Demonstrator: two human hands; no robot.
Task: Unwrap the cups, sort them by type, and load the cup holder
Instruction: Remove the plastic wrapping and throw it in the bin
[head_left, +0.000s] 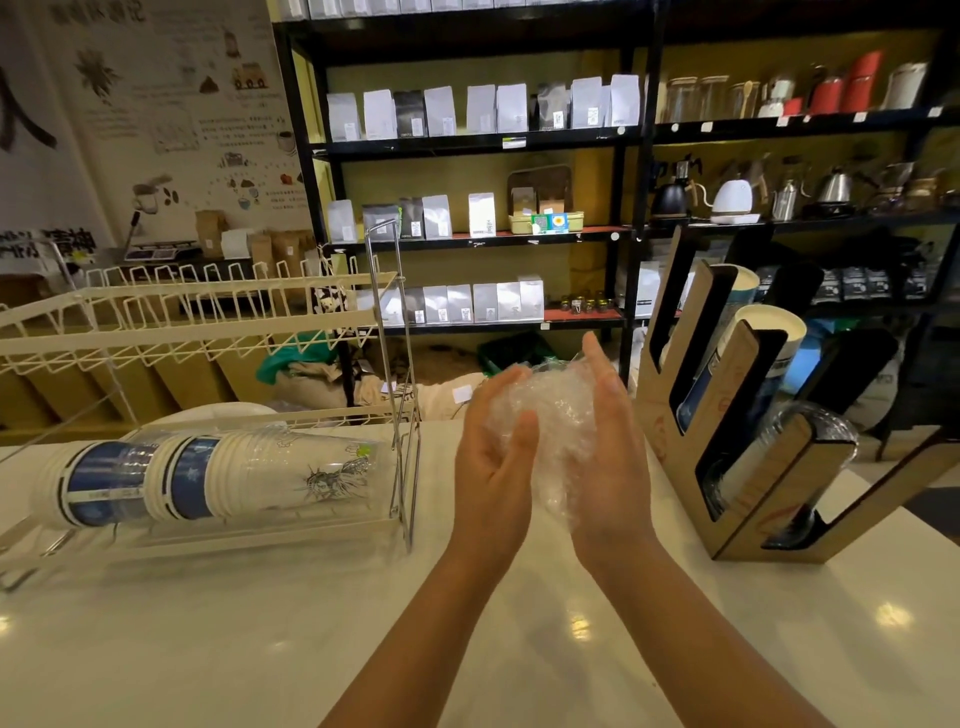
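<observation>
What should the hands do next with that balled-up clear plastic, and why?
Probably set the crumpled clear wrap aside on the counter. Both the left hand and the right hand are pressed around it, so neither is free. A stack of mixed cups lies on its side in the wire rack, not yet sorted, while the cardboard cup holder already holds some cups.

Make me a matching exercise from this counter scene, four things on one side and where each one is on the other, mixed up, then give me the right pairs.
Things:
1. crumpled plastic wrap
2. stack of blue-and-white paper cups
3. cardboard cup holder
4. white kettle

Places:
A. on a far shelf, beside a black kettle
B. lying on its side in the wire rack at the left
C. pressed between the left hand and right hand
D. standing on the counter at the right

Pairs: 1-C, 2-B, 3-D, 4-A
</observation>
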